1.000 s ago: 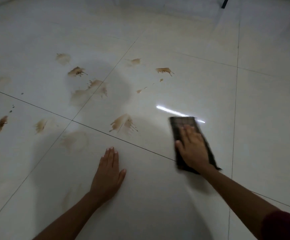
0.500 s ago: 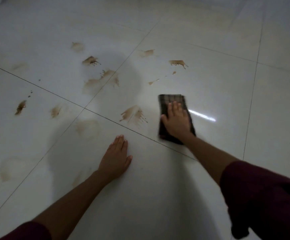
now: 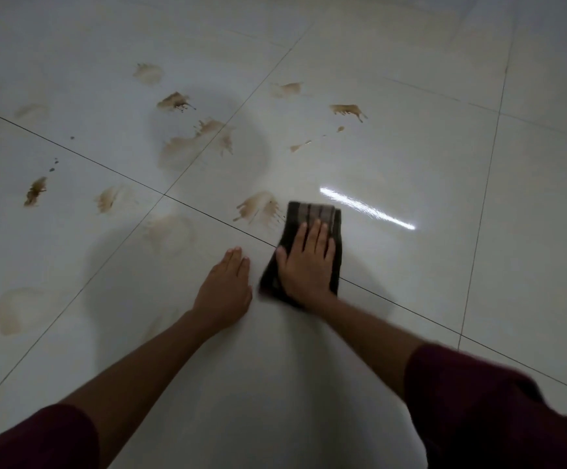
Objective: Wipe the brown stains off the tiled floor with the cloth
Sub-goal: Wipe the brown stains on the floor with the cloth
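A dark striped cloth (image 3: 312,213) lies flat on the white tiled floor (image 3: 410,157), and my right hand (image 3: 306,262) presses on it with fingers spread. Just left of the cloth's top edge is a brown splash stain (image 3: 258,208). My left hand (image 3: 226,289) rests flat on the floor beside the cloth, holding nothing. Several more brown stains lie farther off: a large smear (image 3: 187,143), a dark splash (image 3: 173,101), one at far right (image 3: 348,110) and one at far left (image 3: 35,191).
Faint brownish rings (image 3: 170,231) and a pale smudge (image 3: 11,313) mark the near-left tiles. Dark grout lines (image 3: 72,152) cross the floor. A bright light reflection (image 3: 366,208) glints right of the cloth.
My right hand has slid the cloth leftward and toward me, ending next to the splash stain and close to my left hand. My left hand has stayed planted.
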